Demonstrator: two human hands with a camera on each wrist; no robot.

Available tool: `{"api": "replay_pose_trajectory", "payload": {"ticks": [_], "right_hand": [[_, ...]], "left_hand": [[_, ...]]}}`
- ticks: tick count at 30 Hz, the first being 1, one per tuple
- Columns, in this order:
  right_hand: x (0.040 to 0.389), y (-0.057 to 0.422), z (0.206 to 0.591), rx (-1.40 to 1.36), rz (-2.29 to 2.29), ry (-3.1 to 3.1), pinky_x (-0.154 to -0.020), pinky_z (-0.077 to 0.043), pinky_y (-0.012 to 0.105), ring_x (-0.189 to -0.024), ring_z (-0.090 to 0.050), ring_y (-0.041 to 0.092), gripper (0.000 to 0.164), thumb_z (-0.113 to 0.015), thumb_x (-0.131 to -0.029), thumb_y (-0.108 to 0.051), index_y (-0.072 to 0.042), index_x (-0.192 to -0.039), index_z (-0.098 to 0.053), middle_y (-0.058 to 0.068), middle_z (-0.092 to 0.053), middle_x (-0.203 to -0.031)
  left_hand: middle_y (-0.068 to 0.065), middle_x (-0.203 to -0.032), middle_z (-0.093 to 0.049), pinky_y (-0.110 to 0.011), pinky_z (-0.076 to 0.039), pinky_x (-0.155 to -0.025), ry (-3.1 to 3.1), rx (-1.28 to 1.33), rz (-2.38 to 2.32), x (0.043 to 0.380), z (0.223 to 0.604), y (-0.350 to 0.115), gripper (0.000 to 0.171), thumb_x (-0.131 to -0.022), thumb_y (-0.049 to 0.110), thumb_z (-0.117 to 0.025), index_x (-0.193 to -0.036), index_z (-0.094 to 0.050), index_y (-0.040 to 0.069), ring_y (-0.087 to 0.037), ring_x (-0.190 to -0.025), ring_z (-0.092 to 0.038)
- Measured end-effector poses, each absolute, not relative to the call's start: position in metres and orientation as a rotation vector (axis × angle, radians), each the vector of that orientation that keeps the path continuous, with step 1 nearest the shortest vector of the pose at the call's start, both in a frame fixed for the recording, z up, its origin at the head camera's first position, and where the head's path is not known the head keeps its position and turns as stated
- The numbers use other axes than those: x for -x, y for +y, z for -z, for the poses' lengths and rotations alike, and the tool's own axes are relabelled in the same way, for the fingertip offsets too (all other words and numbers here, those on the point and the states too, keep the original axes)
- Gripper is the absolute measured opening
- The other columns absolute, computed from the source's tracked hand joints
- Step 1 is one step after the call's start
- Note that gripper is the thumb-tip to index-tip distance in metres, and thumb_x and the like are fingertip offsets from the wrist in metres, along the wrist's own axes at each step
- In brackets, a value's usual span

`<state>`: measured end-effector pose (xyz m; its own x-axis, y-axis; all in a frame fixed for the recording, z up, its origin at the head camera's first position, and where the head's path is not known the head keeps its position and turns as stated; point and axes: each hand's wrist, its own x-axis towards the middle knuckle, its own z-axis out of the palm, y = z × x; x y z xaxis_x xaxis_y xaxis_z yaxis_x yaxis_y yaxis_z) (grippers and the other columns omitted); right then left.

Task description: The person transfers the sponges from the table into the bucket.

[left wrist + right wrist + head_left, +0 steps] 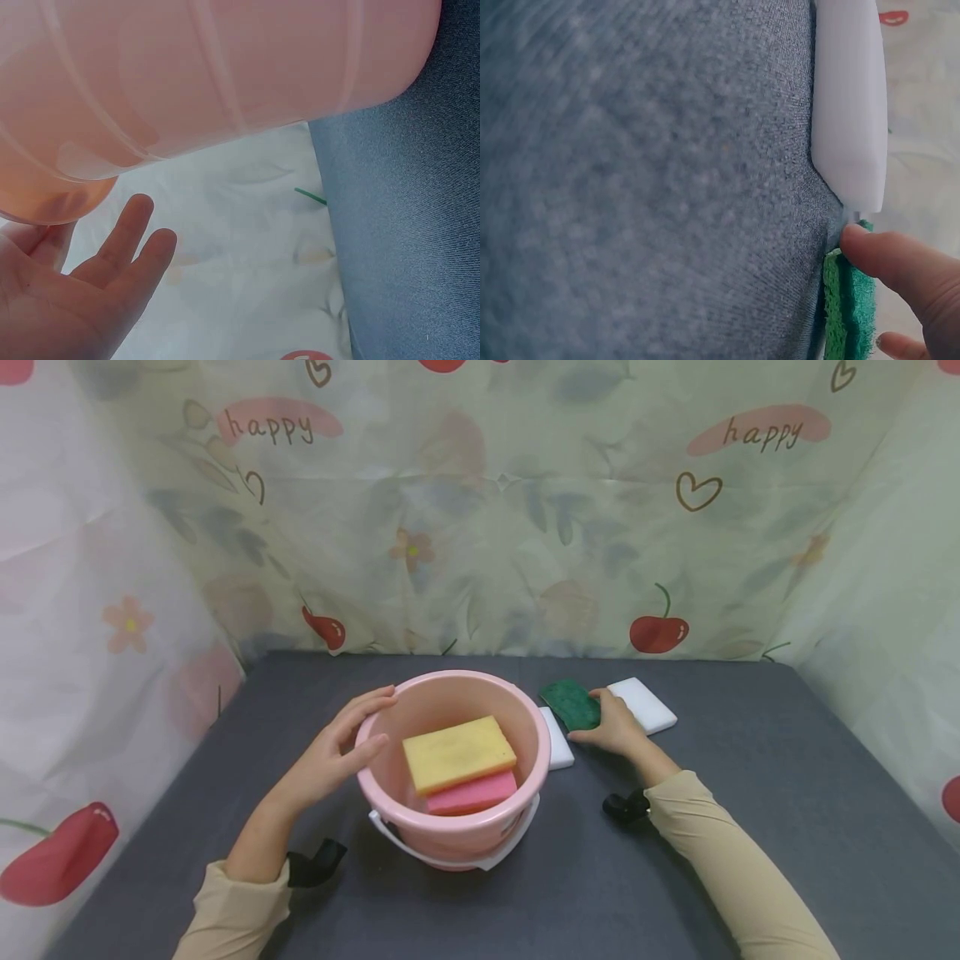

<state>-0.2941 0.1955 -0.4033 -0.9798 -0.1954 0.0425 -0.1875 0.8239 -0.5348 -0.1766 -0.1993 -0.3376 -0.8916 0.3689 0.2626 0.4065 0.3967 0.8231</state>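
A pink bucket (453,839) stands upright on the dark table, its pale handle hanging down at the front. Inside lies a yellow sponge (459,755) on top of a pink sponge (474,793). My left hand (337,750) rests at the bucket's left rim, fingers spread and thumb tip over the edge; the left wrist view has two fingers extended beside the wall. To the right of the bucket, my right hand (617,727) pinches the edge of a green scouring pad (570,703) between thumb and fingers. One fingertip touches its end in the right wrist view.
A white sponge block (647,707) lies just beyond the right hand. Another white block (557,742) is partly hidden behind the bucket's right side. Patterned curtains (502,527) hang along the back and both sides of the table (570,877).
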Motion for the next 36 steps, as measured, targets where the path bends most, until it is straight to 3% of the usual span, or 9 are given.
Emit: {"api": "replay_pose_trajectory", "payload": {"ticks": [36], "right_hand": [[0.281,0.209,0.38,0.294,0.968,3.033,-0.098,-0.038,0.054,-0.118,-0.046,0.045,0.07,-0.069,-0.08,-0.026,0.007,-0.133,-0.037,0.035,-0.045,-0.131]], "left_hand": [[-0.006,-0.151,-0.03,-0.007,-0.036,-0.094,-2.566,0.743,1.557,0.177,0.338,-0.199,0.048,-0.092,0.014,-0.054,-0.139,-0.042,0.013,-0.027,-0.137,-0.029]]}}
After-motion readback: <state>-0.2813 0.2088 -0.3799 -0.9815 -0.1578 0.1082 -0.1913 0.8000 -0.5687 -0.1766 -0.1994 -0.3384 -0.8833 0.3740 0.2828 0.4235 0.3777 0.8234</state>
